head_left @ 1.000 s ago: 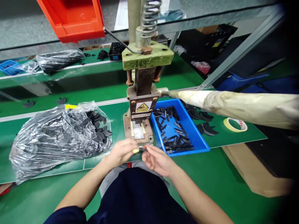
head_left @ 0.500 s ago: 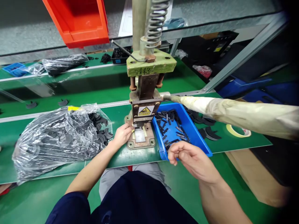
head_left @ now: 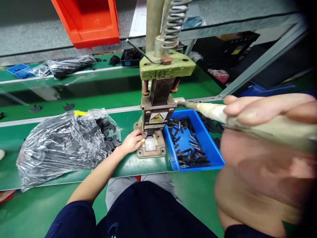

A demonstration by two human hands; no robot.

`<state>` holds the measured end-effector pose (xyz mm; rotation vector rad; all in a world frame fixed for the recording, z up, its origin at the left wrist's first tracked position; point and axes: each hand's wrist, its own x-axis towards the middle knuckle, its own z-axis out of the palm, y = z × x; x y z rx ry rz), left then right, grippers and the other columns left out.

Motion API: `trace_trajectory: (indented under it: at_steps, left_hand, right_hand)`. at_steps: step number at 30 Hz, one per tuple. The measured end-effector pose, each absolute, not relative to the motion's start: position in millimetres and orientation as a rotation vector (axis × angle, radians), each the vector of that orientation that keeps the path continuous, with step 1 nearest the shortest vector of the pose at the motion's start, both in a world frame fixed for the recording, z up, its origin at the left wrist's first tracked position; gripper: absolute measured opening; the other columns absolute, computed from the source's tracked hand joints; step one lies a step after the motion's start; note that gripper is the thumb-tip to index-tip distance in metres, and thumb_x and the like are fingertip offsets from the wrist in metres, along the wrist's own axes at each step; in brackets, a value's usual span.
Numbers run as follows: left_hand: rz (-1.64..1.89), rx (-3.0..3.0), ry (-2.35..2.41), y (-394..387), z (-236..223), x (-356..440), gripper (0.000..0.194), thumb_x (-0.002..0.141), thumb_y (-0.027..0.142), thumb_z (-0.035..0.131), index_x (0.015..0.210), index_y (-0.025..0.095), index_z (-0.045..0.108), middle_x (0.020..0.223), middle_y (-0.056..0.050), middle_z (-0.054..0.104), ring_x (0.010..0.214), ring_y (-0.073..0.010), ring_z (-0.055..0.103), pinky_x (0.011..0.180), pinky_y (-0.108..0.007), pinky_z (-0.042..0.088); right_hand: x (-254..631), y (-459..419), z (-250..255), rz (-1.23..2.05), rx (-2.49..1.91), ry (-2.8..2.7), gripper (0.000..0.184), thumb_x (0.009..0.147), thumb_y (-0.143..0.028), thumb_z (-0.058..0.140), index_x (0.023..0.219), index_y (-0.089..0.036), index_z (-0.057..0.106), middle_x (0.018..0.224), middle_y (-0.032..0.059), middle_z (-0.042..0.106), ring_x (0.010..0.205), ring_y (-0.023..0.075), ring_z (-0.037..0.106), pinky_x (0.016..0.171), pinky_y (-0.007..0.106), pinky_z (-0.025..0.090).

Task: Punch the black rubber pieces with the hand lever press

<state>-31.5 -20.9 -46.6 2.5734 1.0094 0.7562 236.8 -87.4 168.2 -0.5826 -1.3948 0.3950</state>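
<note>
The left hand [head_left: 132, 141] rests at the left side of the press base [head_left: 151, 148], its fingertips closed on a small part held at the die opening just beneath the ram block [head_left: 158, 114]. The part itself is too small to identify; a yellow spot shows at the fingertips. This position keeps the part seated under the ram while the palm stays outside the tool.

The right hand [head_left: 269, 110] is raised close to the camera and wrapped around the cloth-covered lever [head_left: 208, 110], which runs from the press out to the person's right. The fingers lie over the top of the lever in a closed grip, as suits a downward pull.

A blue bin [head_left: 195, 145] of small dark parts stands just beside the press on the right, within reach of the lever hand. A clear plastic bag [head_left: 64, 145] of dark curved pieces lies on the green worktop [head_left: 148, 167] to the left, near the feeding hand. An orange bin [head_left: 89, 21] hangs above on the shelf.
</note>
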Motion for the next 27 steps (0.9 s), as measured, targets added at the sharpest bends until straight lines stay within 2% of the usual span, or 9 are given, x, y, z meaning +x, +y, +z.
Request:
trace_trajectory:
  at_steps: [2, 5, 8, 12, 15, 18, 22, 24, 27]
  left_hand:
    - [0.753, 2.563, 1.014, -22, -47, -32, 0.030, 0.096, 0.023, 0.047, 0.112, 0.015, 0.071, 0.110, -0.011, 0.063, 0.105, -0.0206, 0.060, 0.094, -0.033, 0.050]
    - [0.758, 2.536, 1.022, -24, -50, -30, 0.030, 0.095, 0.021, 0.047, 0.112, 0.015, 0.071, 0.109, -0.011, 0.063, 0.106, -0.0206, 0.060, 0.095, -0.033, 0.050]
    - [0.756, 2.497, 1.038, -26, -54, -27, 0.031, 0.094, 0.022, 0.047, 0.112, 0.016, 0.071, 0.109, -0.011, 0.064, 0.105, -0.0204, 0.060, 0.095, -0.032, 0.050]
    - [0.703, 2.470, 1.086, -31, -48, -37, 0.034, 0.095, 0.024, 0.046, 0.121, 0.016, 0.067, 0.118, -0.011, 0.062, 0.113, -0.0203, 0.057, 0.100, -0.031, 0.047]
    - [0.571, 2.371, 1.492, -35, -31, -67, 0.037, 0.094, 0.023, 0.047, 0.127, 0.016, 0.062, 0.121, -0.011, 0.062, 0.115, -0.0210, 0.056, 0.102, -0.032, 0.046]
    - [0.140, 2.186, 1.989, -34, -14, -106, 0.037, 0.090, 0.028, 0.055, 0.123, 0.014, 0.063, 0.117, -0.014, 0.062, 0.111, -0.0268, 0.057, 0.099, -0.038, 0.046]
    - [-0.393, 2.038, 2.106, -31, -7, -130, 0.039, 0.084, 0.039, 0.065, 0.114, 0.014, 0.067, 0.119, -0.017, 0.059, 0.113, -0.0328, 0.055, 0.094, -0.041, 0.047]
    - [-0.412, 2.029, 2.071, -30, -8, -130, 0.038, 0.081, 0.036, 0.068, 0.113, 0.016, 0.067, 0.121, -0.016, 0.058, 0.113, -0.0317, 0.055, 0.093, -0.040, 0.047]
    - [-0.230, 2.059, 2.046, -30, -12, -124, 0.034, 0.077, 0.025, 0.072, 0.109, 0.017, 0.065, 0.116, -0.014, 0.062, 0.109, -0.0290, 0.057, 0.090, -0.037, 0.046]
  right_hand:
    - [231, -92, 160, 0.395, -0.490, -1.423, 0.036, 0.078, -0.061, 0.066, 0.076, -0.027, 0.056, 0.064, -0.0039, 0.046, 0.064, 0.0151, 0.053, 0.078, 0.043, 0.050]
    - [225, -107, 116, 0.159, -0.500, -1.509, 0.042, 0.085, -0.040, 0.062, 0.056, -0.022, 0.037, 0.050, -0.0058, 0.037, 0.051, 0.0125, 0.044, 0.066, 0.043, 0.045]
    - [221, -119, 60, -0.023, -0.601, -1.469, 0.032, 0.083, -0.022, 0.059, 0.057, -0.021, 0.039, 0.060, -0.0049, 0.053, 0.060, 0.0151, 0.054, 0.072, 0.048, 0.045]
    - [216, -118, 20, -0.172, -0.564, -1.317, 0.045, 0.083, -0.025, 0.061, 0.059, -0.021, 0.023, 0.054, -0.0075, 0.046, 0.053, 0.0135, 0.049, 0.066, 0.044, 0.046]
    - [213, -113, 20, -0.235, -0.599, -1.316, 0.050, 0.086, -0.030, 0.060, 0.062, -0.021, 0.018, 0.055, -0.0082, 0.044, 0.052, 0.0118, 0.048, 0.065, 0.042, 0.047]
    - [211, -110, 25, -0.263, -0.598, -1.320, 0.049, 0.087, -0.029, 0.059, 0.063, -0.021, 0.017, 0.055, -0.0088, 0.043, 0.051, 0.0112, 0.048, 0.066, 0.040, 0.048]
    - [205, -111, 28, -0.185, -0.566, -1.243, 0.047, 0.085, -0.026, 0.059, 0.061, -0.022, 0.019, 0.055, -0.0073, 0.043, 0.053, 0.0124, 0.048, 0.072, 0.041, 0.050]
    - [203, -113, 28, -0.165, -0.547, -1.224, 0.044, 0.084, -0.025, 0.059, 0.060, -0.022, 0.022, 0.055, -0.0065, 0.044, 0.054, 0.0126, 0.048, 0.074, 0.041, 0.050]
    - [205, -120, 28, -0.098, -0.597, -1.237, 0.036, 0.082, -0.026, 0.059, 0.061, -0.023, 0.030, 0.058, -0.0052, 0.047, 0.057, 0.0146, 0.049, 0.076, 0.043, 0.050]
